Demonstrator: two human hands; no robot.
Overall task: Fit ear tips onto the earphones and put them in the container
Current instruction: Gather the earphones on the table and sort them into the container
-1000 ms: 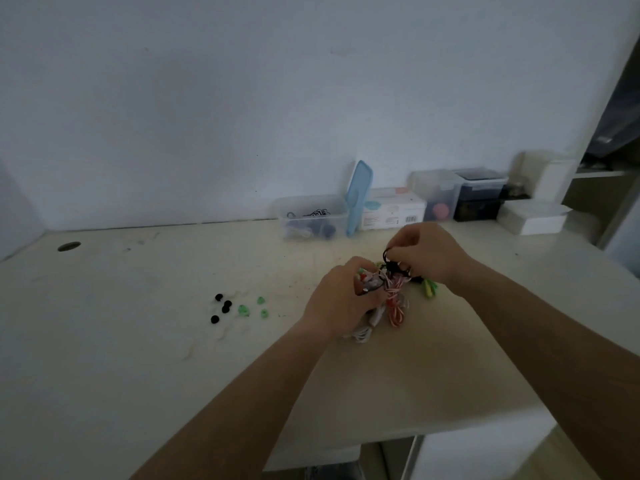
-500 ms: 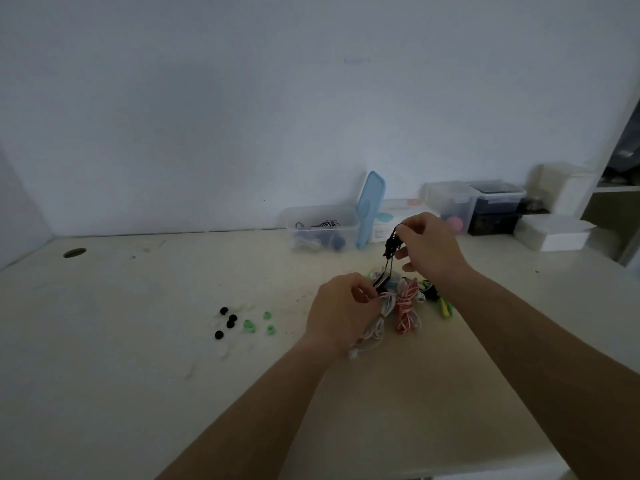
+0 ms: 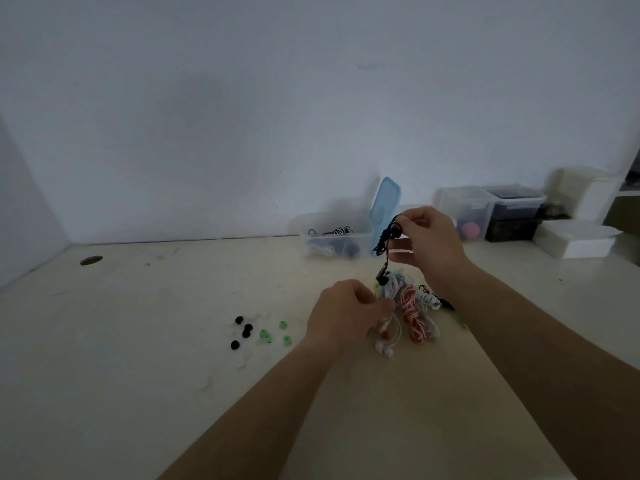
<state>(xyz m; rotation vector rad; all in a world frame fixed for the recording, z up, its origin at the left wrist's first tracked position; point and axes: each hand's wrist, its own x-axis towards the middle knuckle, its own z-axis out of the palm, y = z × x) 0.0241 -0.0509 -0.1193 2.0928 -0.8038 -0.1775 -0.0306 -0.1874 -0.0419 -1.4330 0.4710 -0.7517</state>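
My right hand (image 3: 427, 245) pinches a coiled black earphone (image 3: 386, 242) and holds it above the pile, with one bud dangling below. A pile of bundled earphones (image 3: 414, 311) in white, red-white and blue lies on the desk under it. On the pile's left edge my left hand (image 3: 346, 315) grips white earphone cords. Loose black ear tips (image 3: 242, 332) and green ear tips (image 3: 273, 334) lie to the left. The clear container (image 3: 334, 239) stands open at the back with earphones inside, its blue lid (image 3: 386, 206) leaning upright beside it.
Several clear and dark storage boxes (image 3: 485, 213) and white boxes (image 3: 578, 237) line the wall at the back right. A round cable hole (image 3: 91, 260) is in the desk (image 3: 138, 341) at the far left. Faint white ear tips lie near the black ones.
My right hand has lifted the black earphone up and away from the pile. My left hand stayed low on the white cords at the pile's left edge.
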